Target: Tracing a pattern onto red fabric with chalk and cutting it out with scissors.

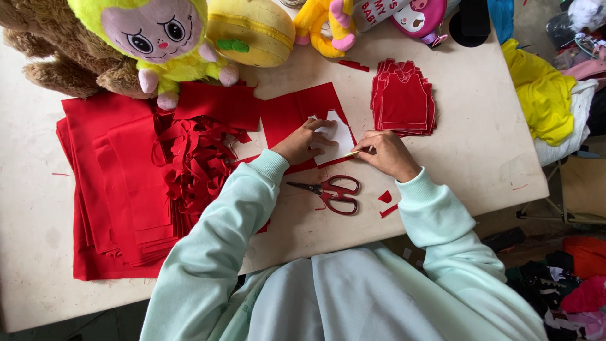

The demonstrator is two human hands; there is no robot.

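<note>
Pressing flat, my left hand (305, 143) pins a white paper template (338, 137) onto red fabric (291, 113) on the worktop (467, 151). Just beside it, my right hand (388, 153) pinches a thin yellowish marker (352, 153) at the template's edge. Red-handled scissors (331, 191) lie near, below both hands.

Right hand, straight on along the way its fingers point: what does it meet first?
The right hand points left, so it would likely first meet the white template, then the left hand pressing it; depth unclear.
</note>
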